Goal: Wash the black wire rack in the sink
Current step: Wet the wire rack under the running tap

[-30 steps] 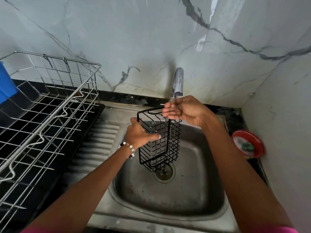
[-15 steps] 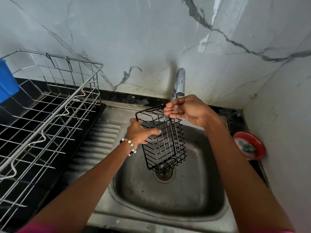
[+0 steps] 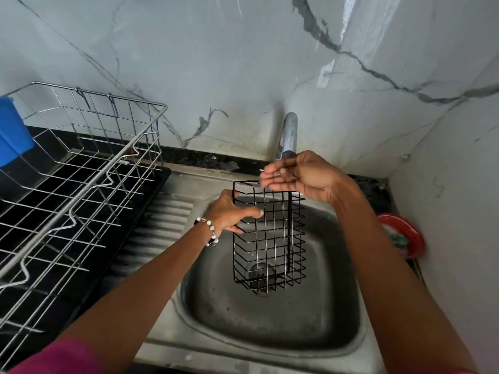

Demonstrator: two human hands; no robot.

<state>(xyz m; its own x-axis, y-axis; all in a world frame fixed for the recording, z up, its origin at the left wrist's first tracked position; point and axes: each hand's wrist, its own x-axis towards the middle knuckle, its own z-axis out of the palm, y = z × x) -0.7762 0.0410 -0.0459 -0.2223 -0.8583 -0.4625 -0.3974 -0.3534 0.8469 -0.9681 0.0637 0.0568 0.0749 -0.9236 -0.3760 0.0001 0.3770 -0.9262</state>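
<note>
Steel sink set into a dark worktop, backed by a white marble-veined wall. Left of the basin, past the ribbed drainboard, a large silver wire dish rack stands on a black tray; a blue container sits at the rack's far left end. At the right edge of the sink, near the corner of the wall, lies a red round dish with something greenish in it. A chrome tap projects from the wall above the back of the basin, its spout just behind the right hand.

The black wire rack hangs upright over the middle of the basin, clear of the sink floor, with the drain visible through its lower wires. The left hand, wearing a beaded bracelet at the wrist, grips the rack's upper left side: the thumb lies across the front wires and the fingers curl round the left edge. The right hand is cupped palm-up directly below the tap spout and just above the rack's top rim; its fingers are relaxed and slightly curved, holding nothing, and whether they touch the rim cannot be told. Nothing lies between the rack and the basin below.
</note>
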